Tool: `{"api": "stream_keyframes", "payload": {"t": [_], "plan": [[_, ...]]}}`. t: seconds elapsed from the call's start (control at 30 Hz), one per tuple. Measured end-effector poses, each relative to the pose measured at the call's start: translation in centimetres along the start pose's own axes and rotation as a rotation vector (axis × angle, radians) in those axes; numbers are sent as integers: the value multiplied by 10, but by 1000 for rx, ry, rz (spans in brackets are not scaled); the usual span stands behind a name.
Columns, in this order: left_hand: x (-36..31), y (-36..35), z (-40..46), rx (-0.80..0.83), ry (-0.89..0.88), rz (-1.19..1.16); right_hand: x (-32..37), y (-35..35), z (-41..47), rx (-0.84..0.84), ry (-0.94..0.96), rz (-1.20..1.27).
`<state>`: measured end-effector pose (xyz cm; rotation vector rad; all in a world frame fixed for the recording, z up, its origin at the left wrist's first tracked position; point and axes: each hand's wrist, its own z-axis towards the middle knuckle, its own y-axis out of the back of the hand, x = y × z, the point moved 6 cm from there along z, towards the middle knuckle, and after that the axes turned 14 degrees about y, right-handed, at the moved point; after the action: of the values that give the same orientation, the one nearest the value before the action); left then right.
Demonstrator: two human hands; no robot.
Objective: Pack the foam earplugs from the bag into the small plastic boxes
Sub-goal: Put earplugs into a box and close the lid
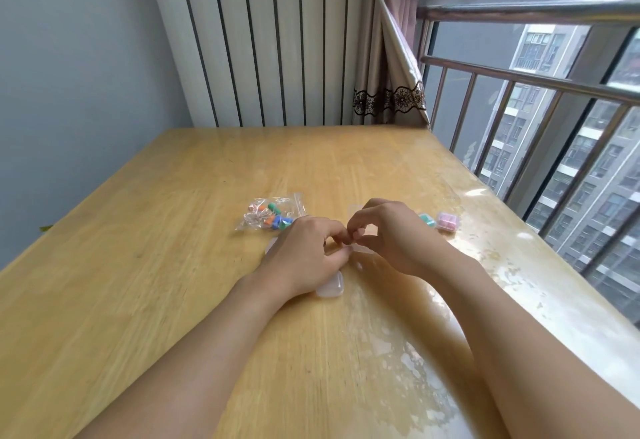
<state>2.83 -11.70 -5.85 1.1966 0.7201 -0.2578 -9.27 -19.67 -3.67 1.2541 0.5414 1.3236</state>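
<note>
Clear zip plastic bag [270, 216] of coloured foam earplugs [277, 221]: on wooden table [156, 231], left of hands. Left hand [304, 258]: fingers curled, meeting right hand [388, 234] over a small clear plastic box [360, 248]; what each pinches cannot be told. Second clear box [330, 288]: under left wrist. Teal-filled box [427, 220] and pink-filled box [447, 221]: right, side by side.

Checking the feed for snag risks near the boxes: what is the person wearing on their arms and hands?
Nothing shows. The left hand and right hand are bare, with no gloves, rings, watch or bracelets visible. Both forearms are uncovered up to the frame edge, with no sleeves in view.
</note>
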Motion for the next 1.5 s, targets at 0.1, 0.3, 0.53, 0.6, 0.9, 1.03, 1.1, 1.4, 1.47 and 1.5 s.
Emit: {"api": "stream_keyframes", "payload": {"t": [0.1, 0.3, 0.53, 0.6, 0.9, 1.03, 1.1, 1.4, 1.47, 1.5], "plan": [[0, 0, -1, 4, 0, -35, -2, -3, 1, -13, 3, 28], [4, -1, 1, 7, 37, -34, -2, 15, -1, -67, 22, 14], [1, 0, -2, 3, 18, -37, -19, 17, -8, -55, -140, 194], [1, 1, -2, 6, 18, -47, -22, 14, -9, -102, -205, 263], [1, -2, 0, 33, 11, -47, -18, 6, -5, -129, -243, 115], [1, -2, 0, 39, 19, -41, -18, 17, -6, -194, -240, 149], [0, -1, -1, 34, 21, -32, -21, 26, -9, -215, -255, 162], [0, -2, -1, 50, 30, -6, -26, 8, -12, -56, -270, 250], [0, -3, -2, 56, 30, -8, -27, 7, -13, -55, -293, 275], [0, -3, -2, 61, 30, -10, -28, 7, -13, -59, -298, 274]]}}
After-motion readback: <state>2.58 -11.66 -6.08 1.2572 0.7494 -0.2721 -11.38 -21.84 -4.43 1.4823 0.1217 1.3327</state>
